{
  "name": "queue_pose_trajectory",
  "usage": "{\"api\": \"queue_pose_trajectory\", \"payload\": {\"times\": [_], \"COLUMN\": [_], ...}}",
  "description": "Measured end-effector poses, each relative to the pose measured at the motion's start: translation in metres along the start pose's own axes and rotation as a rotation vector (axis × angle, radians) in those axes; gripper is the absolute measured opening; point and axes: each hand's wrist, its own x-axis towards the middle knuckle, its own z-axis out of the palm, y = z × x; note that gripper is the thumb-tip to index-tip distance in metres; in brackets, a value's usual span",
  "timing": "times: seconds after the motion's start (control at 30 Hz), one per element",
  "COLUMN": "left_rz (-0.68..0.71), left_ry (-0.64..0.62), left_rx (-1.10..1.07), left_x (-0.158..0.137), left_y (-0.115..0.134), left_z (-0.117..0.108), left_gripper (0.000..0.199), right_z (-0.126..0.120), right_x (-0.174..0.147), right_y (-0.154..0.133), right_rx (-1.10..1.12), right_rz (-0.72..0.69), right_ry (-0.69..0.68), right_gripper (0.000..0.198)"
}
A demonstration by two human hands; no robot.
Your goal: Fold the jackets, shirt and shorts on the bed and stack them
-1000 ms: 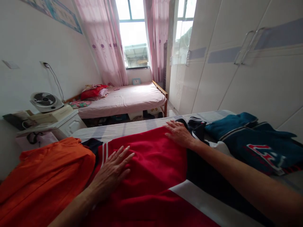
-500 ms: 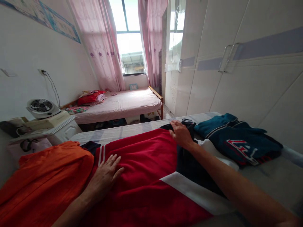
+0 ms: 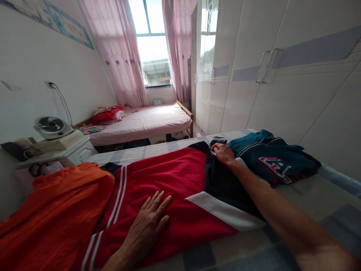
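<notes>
White fan [image 3: 53, 127] near the wall [image 3: 22, 67], pink curtains [image 3: 117, 49] framing a window [image 3: 153, 49], pink-covered bed [image 3: 152, 119], tall white wardrobe [image 3: 284, 109]

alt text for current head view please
A person's left hand rests open on a red garment with white stripes on a checked sheet; the right hand is curled at adjoining black fabric. Orange clothing and teal clothing flank it.

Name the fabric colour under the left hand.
The fabric there is red, seen best in the head view.
</notes>
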Motion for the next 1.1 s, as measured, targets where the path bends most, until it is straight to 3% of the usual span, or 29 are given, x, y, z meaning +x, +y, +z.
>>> {"api": "queue_pose_trajectory", "payload": {"times": [0.13, 0.2, 0.33, 0.4, 0.5, 0.6, 0.73, 0.83, 0.9, 0.97, 1.1], "left_rz": [-0.056, -0.072, -0.092, -0.103, -0.125, -0.164, -0.296, -0.453, -0.52, -0.491, -0.215], "left_ry": [0.025, 0.043, 0.05, 0.049, 0.038, 0.015, 0.061, 0.149, 0.194, 0.217, 0.204], "left_rx": [-0.078, -0.112, -0.128, -0.127, -0.154, -0.241, -0.513, -0.749, -0.821, -0.78, -0.499], "left_x": [-0.002, -0.002, -0.001, 0.0, 0.0, 0.0, 0.003, 0.01, 0.017, 0.027, 0.055], "left_y": [0.0, 0.0, 0.001, 0.002, 0.003, 0.004, 0.004, 0.003, 0.004, 0.01, 0.043], "left_z": [0.001, 0.002, 0.003, 0.002, 0.001, -0.001, -0.008, -0.017, -0.023, -0.03, -0.039], "left_gripper": [0.049, 0.047, 0.046, 0.046, 0.045, 0.045, 0.048, 0.055, 0.06, 0.06, 0.06], "right_z": [-0.018, -0.019, -0.005, 0.002, 0.003, -0.005, -0.008, 0.001, 0.008, 0.011, 0.004], "right_x": [-0.025, -0.035, -0.035, -0.029, -0.027, -0.043, -0.095, -0.137, -0.157, -0.169, -0.173], "right_y": [-0.023, -0.029, -0.018, -0.008, -0.002, -0.008, -0.013, -0.002, 0.01, 0.024, 0.05], "right_rx": [0.052, 0.007, -0.135, -0.141, -0.096, -0.033, 0.006, -0.057, -0.084, -0.09, -0.137], "right_rz": [-0.156, -0.154, 0.057, 0.107, 0.057, -0.117, -0.764, -1.11, -1.181, -1.157, -0.983], "right_ry": [0.157, 0.228, 0.058, -0.031, -0.01, 0.101, 0.234, 0.136, 0.072, 0.064, 0.157], "right_gripper": [0.038, 0.037, 0.055, 0.045, 0.031, 0.038, 0.037, 0.036, 0.037, 0.041, 0.047]}}
